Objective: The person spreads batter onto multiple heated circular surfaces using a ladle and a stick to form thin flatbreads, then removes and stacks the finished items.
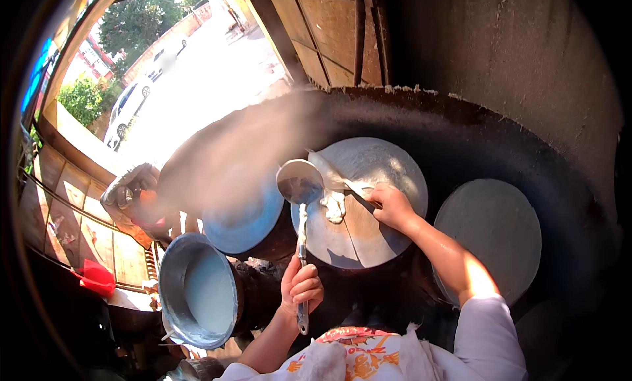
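Observation:
My left hand [302,285] is wrapped around the handle of a long metal ladle [301,178]. The ladle's round bowl hangs over the left part of a round griddle [378,233] in front of me. With my right hand [390,206] I grip a flat, pale scraper [355,187], its blade resting at the griddle's surface. Thin pale batter [372,154] coats the griddle's far part, while the near part is bare. A thick lump of batter [334,208] lies beside the ladle bowl. My fingers partly hide the scraper's grip.
A second round griddle [488,239] on the right has an even greyish surface. Another [240,219] sits to the left, blurred by haze. At lower left stands a bucket [168,285] of pale liquid. A curved dark rim [454,99] runs behind the griddles.

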Tool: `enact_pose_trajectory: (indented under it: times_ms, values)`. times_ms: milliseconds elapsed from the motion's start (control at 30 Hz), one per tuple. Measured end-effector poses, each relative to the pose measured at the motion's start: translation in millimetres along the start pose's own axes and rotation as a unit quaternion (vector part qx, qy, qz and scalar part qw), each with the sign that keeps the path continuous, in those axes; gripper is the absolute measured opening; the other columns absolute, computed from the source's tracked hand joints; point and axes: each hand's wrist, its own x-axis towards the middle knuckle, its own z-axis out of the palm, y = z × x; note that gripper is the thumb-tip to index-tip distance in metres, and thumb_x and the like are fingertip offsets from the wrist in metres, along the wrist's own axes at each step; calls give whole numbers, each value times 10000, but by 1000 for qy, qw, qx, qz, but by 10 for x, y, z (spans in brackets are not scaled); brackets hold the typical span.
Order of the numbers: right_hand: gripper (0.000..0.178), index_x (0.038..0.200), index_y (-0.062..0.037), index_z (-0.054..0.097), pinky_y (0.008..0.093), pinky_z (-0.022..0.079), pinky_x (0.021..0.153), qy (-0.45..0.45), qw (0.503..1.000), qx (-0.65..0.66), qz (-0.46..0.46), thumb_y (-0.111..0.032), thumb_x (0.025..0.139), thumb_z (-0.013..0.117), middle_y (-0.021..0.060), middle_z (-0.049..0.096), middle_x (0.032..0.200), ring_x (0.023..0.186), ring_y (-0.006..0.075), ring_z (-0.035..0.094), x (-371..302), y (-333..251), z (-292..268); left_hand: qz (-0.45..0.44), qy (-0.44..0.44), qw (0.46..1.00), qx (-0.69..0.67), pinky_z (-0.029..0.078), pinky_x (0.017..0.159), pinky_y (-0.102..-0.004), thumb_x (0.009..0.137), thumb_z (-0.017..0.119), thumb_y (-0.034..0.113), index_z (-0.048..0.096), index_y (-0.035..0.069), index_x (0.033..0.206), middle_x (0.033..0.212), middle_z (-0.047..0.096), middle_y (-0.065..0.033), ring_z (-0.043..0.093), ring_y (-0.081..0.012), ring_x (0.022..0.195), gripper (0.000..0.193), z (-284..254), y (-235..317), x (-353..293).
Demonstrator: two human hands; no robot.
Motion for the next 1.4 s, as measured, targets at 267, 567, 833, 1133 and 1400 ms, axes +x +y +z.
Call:
enact_pose_trajectory:
  times_ms: [267, 567, 833, 1133, 1400]
  values:
    - [243, 849, -91, 691, 313, 423, 774, 22, 995, -91, 40, -54, 620, 619, 67, 649, 898, 859, 261, 557, -76, 179, -569, 29, -96, 988, 114, 362, 329, -162, 974, 347, 327, 491, 166, 1225, 542, 319, 30, 359, -33, 378, 331, 323, 79, -136]
    - [321, 909, -70, 677, 314, 463, 771, -143, 987, 43, -60, 2, 602, 623, 66, 635, 897, 869, 258, 577, -219, -75, -445, 118, 0, 988, 96, 385, 369, -191, 978, 316, 358, 536, 189, 1169, 579, 349, 17, 401, -58, 423, 337, 345, 256, -604]
    - [336, 896, -27, 663, 301, 467, 717, -199, 971, 111, -70, -1, 564, 621, 107, 636, 867, 787, 233, 600, 59, -119, -494, 124, 15, 986, 112, 376, 398, -195, 994, 260, 314, 464, 197, 1230, 593, 329, 15, 368, -74, 415, 334, 355, 484, -473]
    - [364, 942, -14, 655, 291, 470, 746, -95, 991, 99, 15, 45, 587, 596, 97, 625, 907, 856, 213, 611, -592, -161, -673, 84, 174, 964, 182, 286, 345, -171, 981, 339, 196, 298, 440, 1324, 580, 296, 29, 279, -47, 402, 422, -27, 303, -444]
    - [307, 888, -6, 651, 290, 471, 735, -2, 1000, 21, 9, 35, 594, 572, 120, 610, 900, 855, 234, 589, -1158, -489, -462, 17, 185, 951, 247, 253, 337, -171, 980, 345, 165, 237, 386, 1372, 571, 272, 29, 257, -47, 405, 463, -33, 330, -328]
